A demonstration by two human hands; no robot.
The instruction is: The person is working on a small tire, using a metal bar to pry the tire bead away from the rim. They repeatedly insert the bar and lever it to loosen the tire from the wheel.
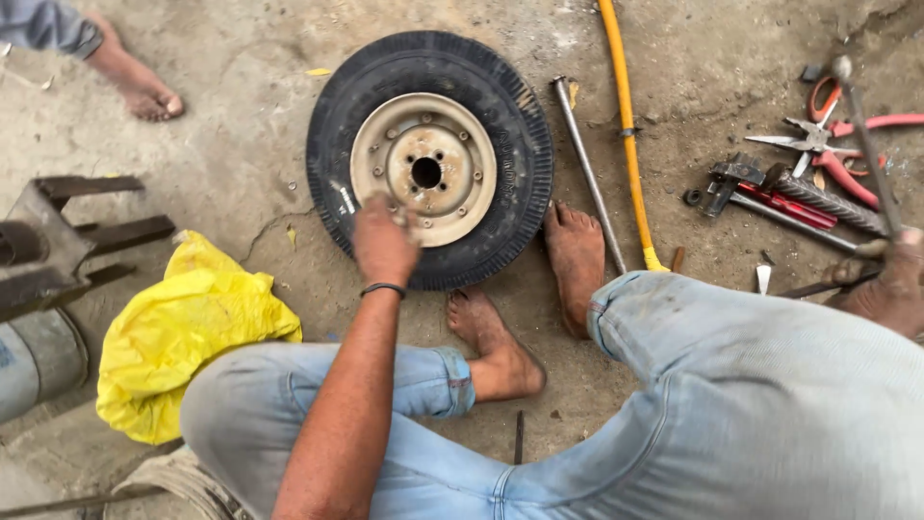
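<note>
A black tyre [337, 106] on a beige steel rim [452, 207] lies flat on the concrete floor in front of me. My left hand [383, 241] rests at the rim's near-left edge, fingers curled and blurred; whether it holds anything small I cannot tell. My right hand [890, 284] is at the far right, shut on a long metal rod [866, 135] that rises up and away. My bare feet [576, 260] touch the tyre's near side.
A yellow hose [624, 125] and a steel bar [585, 164] lie right of the tyre. Pliers, snips and other tools [808, 183] are scattered at right. A yellow plastic bag [183, 332] and a metal stand [58, 241] sit at left. Another person's bare foot [140, 87] is top left.
</note>
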